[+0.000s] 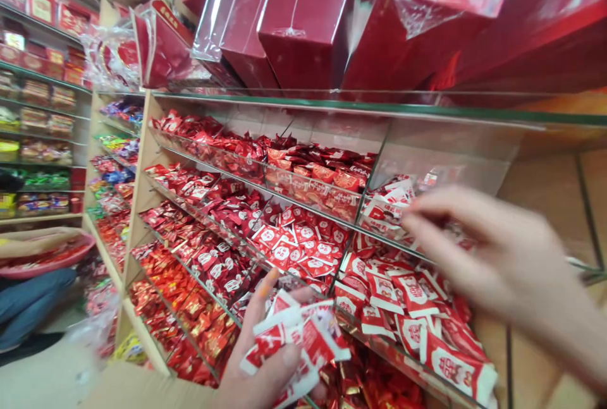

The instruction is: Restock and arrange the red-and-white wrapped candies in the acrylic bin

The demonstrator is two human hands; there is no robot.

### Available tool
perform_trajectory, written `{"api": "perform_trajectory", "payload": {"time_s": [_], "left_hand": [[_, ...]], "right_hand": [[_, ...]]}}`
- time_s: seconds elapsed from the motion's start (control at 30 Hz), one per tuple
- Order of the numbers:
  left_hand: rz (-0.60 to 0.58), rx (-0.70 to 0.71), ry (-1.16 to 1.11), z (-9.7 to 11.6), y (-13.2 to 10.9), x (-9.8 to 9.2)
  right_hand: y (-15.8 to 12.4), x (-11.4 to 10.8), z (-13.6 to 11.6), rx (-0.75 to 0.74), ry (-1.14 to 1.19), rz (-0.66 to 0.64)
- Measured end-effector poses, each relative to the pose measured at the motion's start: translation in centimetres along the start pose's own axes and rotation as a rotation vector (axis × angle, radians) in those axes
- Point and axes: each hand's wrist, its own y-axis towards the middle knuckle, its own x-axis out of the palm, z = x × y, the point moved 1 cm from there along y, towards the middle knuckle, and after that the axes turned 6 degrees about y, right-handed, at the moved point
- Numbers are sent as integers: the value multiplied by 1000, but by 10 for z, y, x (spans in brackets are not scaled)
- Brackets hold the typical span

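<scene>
Several red and white wrapped candies [303, 339] lie bunched in my left hand [260, 358], thumb across them and fingers curled behind. That hand is in front of the lower bins, at the bottom centre. My right hand [493, 251], smeared by motion, is at the upper right bin. Its thumb and fingertips come together beside the white and red candies [393, 200] there; whether a candy is between them cannot be made out. Below it, a bin of larger red and white packets [412, 295] slopes toward me.
A glass shelf [341, 103] bearing dark red boxes [303, 17] runs above the bins. Clear dividers separate red-wrapped candies [294, 238]. A wooden upright [135, 219] stands left of them. Further left, a person's arm [38, 241] is over a pink basin [71, 254].
</scene>
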Motion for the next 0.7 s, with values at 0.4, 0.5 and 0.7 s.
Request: {"api": "perform_trajectory", "payload": {"time_s": [0.4,0.5,0.7], "left_hand": [[-311,67,-275,-4,11,62],[-316,39,-214,-8,13,69],[-358,44,-4,-13,11,79]], "right_hand": [[-81,41,-15,955,1030,-241],[-82,30,-13,952,973,-197],[-81,19,-12,889,947,-319]]}}
